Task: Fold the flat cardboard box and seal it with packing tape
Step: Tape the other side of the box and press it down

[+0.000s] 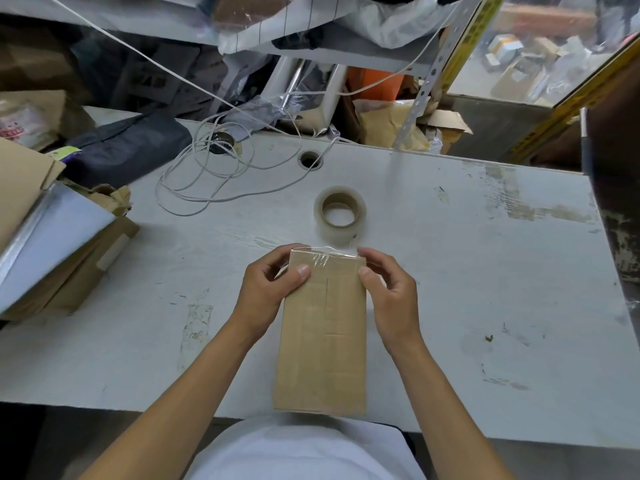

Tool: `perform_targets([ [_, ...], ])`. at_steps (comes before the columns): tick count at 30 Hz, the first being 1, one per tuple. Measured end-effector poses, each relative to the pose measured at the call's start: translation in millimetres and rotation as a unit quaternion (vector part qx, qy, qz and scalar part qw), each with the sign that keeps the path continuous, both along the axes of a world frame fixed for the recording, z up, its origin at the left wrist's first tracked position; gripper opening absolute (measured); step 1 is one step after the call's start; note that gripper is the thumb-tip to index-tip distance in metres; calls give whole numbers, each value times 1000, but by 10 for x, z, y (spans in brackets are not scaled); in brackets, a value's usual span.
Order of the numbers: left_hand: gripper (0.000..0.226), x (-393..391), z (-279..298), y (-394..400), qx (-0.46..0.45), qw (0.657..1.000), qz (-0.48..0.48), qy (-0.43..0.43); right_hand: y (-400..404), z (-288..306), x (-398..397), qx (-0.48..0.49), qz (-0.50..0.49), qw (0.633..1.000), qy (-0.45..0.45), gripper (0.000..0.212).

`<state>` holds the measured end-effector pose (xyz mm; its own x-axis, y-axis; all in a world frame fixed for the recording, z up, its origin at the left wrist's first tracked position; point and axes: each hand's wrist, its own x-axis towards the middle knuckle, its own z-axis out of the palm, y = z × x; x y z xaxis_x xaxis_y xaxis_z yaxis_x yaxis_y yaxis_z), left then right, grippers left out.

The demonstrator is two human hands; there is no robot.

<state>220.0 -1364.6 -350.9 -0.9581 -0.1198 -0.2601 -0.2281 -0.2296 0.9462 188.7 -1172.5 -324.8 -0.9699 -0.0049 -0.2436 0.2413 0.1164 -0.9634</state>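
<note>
Both hands are on the cardboard box (322, 334), which sits on the white tabletop (485, 271) right in front of the person, its near end at the tabletop's edge. The left hand (270, 292) grips the far left corner, thumb pressed on top. The right hand (388, 289) grips the far right corner, thumb on the top face too. Clear tape (325, 258) lies wrinkled across the box's far end, between the two thumbs. Just beyond the box stands the tape roll (340, 210), flat on the tabletop, apart from both hands. A loose white cord (207, 181) coils farther back on the left, near stacked cardboard (69, 271).
</note>
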Motion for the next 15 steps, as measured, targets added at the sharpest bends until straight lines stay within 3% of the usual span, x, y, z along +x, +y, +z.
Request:
perform_targets([
  [10,26,46,57,45,-21,1000,0,-18,71,-20,91,0,60,998,22,26],
  [15,24,168,124,157,-10,998,37,-44,58,-48,277,-15,20,1000,6,27],
])
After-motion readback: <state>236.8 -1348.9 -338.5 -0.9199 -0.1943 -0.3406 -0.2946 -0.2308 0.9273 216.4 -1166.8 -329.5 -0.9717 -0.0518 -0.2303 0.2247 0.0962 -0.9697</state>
